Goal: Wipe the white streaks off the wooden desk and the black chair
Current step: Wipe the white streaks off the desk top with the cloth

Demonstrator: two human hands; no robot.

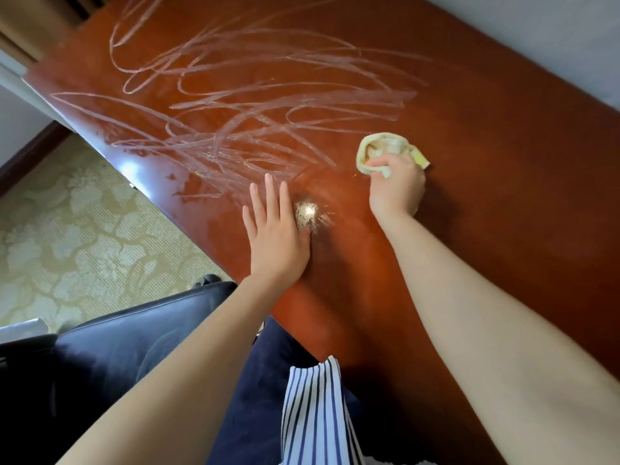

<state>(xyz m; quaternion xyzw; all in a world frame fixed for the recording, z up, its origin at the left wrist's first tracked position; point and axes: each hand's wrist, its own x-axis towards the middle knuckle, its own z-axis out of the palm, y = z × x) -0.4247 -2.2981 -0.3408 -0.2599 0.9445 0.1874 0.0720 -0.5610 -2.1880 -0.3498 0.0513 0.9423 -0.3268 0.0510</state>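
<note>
The reddish wooden desk point(486, 135) fills the upper right of the head view. White scribbled streaks point(255, 105) cover its left and middle part. My right hand point(397, 187) grips a crumpled yellow cloth point(382, 149) and holds it down on the desk, just right of the streaks. My left hand point(275, 229) lies flat on the desk with straight fingers, at the near edge of the streaks. The black chair point(127, 347) stands at the lower left, under my left forearm; no streaks show on its visible part.
The desk's front edge runs diagonally from upper left to lower middle. Patterned beige carpet point(67, 229) lies left of it. A bright light reflection point(307, 213) shines beside my left hand. A grey wall point(553, 35) borders the desk's far side.
</note>
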